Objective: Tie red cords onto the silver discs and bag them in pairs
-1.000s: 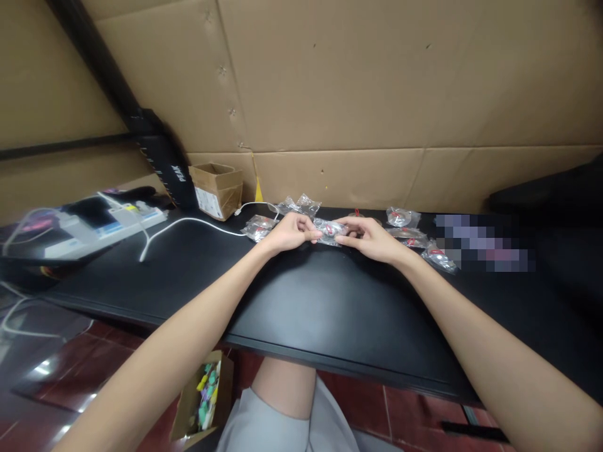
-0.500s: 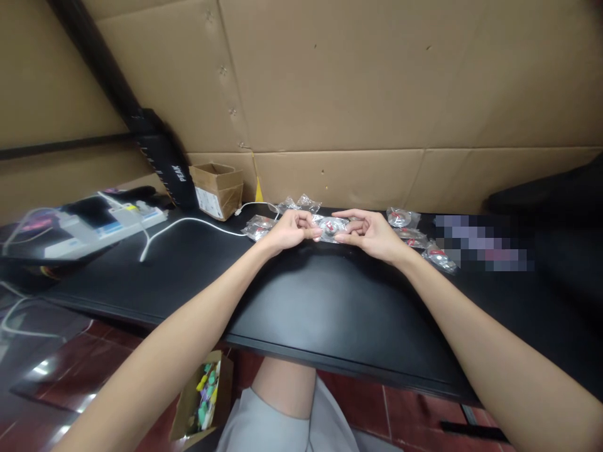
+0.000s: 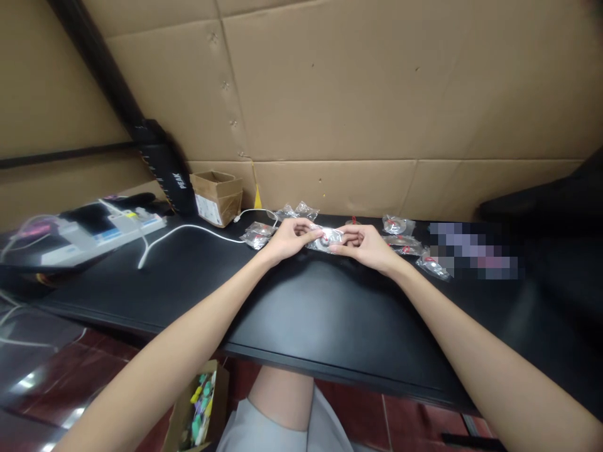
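Note:
Between my two hands, just above the far part of the black table [image 3: 292, 314], is a small clear plastic packet [image 3: 325, 238] with a round, silvery item and a bit of red inside. My left hand [image 3: 293, 238] pinches its left side, the thumb lying over the front. At the right side, my right hand [image 3: 362, 243] grips it between thumb and curled fingers. Similar clear packets [image 3: 258, 235] lie left of my left hand. More packets [image 3: 400, 243] with red bits rest to the right, and others [image 3: 301, 210] lie behind my hands.
An open cardboard box [image 3: 217, 198] stands at the back left, near a white cable [image 3: 188, 227] and a power strip [image 3: 108, 235]. Cardboard walling [image 3: 330, 94] rises behind the table. Below the front edge is a box of colourful pieces [image 3: 202, 408]. A dark shape [image 3: 556, 245] fills the right side.
Both hands still hold the packet, which has tilted slightly, and my left thumb has slid further over it. A red item now shows behind my right hand. The whole view has shifted a little.

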`<state>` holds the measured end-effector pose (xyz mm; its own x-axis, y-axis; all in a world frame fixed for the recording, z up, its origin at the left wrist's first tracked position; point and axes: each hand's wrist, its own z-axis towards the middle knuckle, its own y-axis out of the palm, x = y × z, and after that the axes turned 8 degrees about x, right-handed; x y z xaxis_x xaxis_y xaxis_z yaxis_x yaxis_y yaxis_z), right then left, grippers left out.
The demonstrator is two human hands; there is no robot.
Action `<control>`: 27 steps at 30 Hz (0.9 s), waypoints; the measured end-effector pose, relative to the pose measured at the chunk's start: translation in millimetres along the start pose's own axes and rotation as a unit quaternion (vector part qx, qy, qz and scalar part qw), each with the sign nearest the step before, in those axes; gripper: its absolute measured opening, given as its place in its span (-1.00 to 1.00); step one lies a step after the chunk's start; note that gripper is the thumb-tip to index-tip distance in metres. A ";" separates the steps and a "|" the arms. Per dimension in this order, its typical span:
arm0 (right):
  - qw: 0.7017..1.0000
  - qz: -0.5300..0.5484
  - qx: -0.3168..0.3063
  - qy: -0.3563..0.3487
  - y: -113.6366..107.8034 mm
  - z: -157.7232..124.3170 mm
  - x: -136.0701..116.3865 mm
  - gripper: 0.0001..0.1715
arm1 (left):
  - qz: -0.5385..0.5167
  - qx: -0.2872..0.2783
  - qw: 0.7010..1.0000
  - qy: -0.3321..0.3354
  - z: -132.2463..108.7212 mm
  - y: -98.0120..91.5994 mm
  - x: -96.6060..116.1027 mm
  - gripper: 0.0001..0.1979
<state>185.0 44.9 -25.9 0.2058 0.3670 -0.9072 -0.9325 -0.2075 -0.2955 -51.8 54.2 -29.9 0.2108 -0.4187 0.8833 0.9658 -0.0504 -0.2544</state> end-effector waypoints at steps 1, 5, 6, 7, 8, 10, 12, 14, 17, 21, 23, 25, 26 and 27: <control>1.000 -0.001 -0.002 -0.001 1.2 -1.1 -2.1 -0.40 | -0.008 0.005 1.000 -0.001 0.0 0.6 0.3 -0.60; 1.000 -0.024 0.013 -0.006 5.1 -4.4 -10.7 -0.49 | -0.024 0.003 1.000 -0.015 -0.5 0.5 2.8 -0.63; 0.999 -0.031 0.017 -0.007 6.0 -4.6 -12.1 -0.49 | -0.027 0.000 0.999 -0.021 -0.5 -0.2 3.6 -0.64; 0.999 -0.036 0.019 -0.007 6.9 -4.5 -12.9 -0.47 | -0.035 -0.002 0.999 -0.032 -0.4 -1.0 4.1 -0.64; 0.999 -0.037 0.019 -0.006 7.8 -4.2 -13.3 -0.46 | -0.048 -0.003 0.998 -0.048 -0.2 -2.2 4.5 -0.65; 0.999 -0.031 0.014 -0.001 9.6 -3.2 -13.0 -0.44 | -0.077 -0.004 0.993 -0.088 0.6 -5.2 4.9 -0.65; 1.000 -0.025 0.019 0.003 11.3 -2.1 -11.9 -0.43 | -0.091 -0.003 0.989 -0.114 1.1 -8.4 5.6 -0.66; 0.999 -0.020 0.038 0.001 13.1 -1.6 -10.9 -0.44 | -0.077 -0.005 0.991 -0.109 0.7 -10.0 7.5 -0.65; 0.998 -0.001 0.067 0.001 17.0 -2.6 -11.8 -0.48 | -0.042 -0.010 0.996 -0.073 -1.7 -7.7 13.0 -0.58; 0.999 0.032 0.014 0.009 26.3 -5.3 -17.2 -0.55 | -0.036 -0.025 0.998 -0.050 -1.8 -9.3 18.9 -0.49; 0.999 0.021 -0.010 0.026 30.1 -5.2 -17.6 -0.55 | -0.011 -0.024 0.997 -0.077 1.8 -22.3 19.3 -0.51; 0.999 -0.014 0.014 0.044 29.4 -3.3 -14.1 -0.54 | 0.048 0.010 0.995 -0.092 7.3 -44.9 17.6 -0.57; 0.997 -0.048 0.038 0.044 26.7 -1.8 -11.0 -0.56 | 0.104 0.060 0.989 -0.088 10.1 -58.4 15.9 -0.61; 0.993 -0.093 0.063 0.036 22.2 -0.1 -7.5 -0.59 | 0.171 0.122 0.974 -0.078 12.5 -72.3 13.8 -0.65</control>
<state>162.8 37.5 -25.7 0.3938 0.3206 -0.8615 -0.9055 -0.0259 -0.4236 -116.8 63.4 5.6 0.5294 -0.2291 0.8169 0.8376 0.2940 -0.4604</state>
